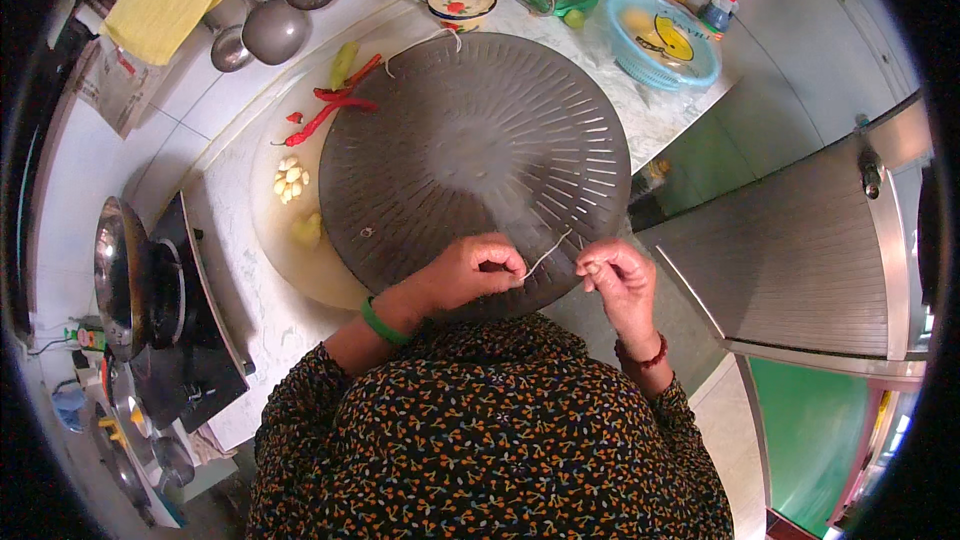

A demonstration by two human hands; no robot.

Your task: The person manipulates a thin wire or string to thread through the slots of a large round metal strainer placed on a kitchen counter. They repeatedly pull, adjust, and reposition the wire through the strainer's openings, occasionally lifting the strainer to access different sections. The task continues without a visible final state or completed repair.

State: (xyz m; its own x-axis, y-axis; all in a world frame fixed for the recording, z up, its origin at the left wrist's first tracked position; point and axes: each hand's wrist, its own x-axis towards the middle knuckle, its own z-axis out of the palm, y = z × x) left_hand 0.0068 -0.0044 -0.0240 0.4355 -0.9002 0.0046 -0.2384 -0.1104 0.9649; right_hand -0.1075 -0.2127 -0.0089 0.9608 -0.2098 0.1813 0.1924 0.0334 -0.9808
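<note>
A big round dark grey slotted metal plate point(470, 150), like a steamer rack, lies over a pale round board point(275, 205). White string point(548, 255) shows at its near edge, and another loop of white string point(425, 37) hangs at its far edge. My left hand point(475, 270), with a green bangle at the wrist, is closed in a pinch on the near string. Just to the right, my right hand point(620, 280) pinches what looks like the string's other end; the fingertips partly hide it. Both hands are over or beside the plate's near edge.
Left of the plate are red chillies point(325, 115), a green pepper point(344, 65), garlic cloves point(290, 180) and ginger point(306, 230). A wok point(122, 275) sits on the stove at left. Behind stand an enamel dish point(462, 2) and a blue basket point(660, 65). Ladles point(275, 30) hang on the wall.
</note>
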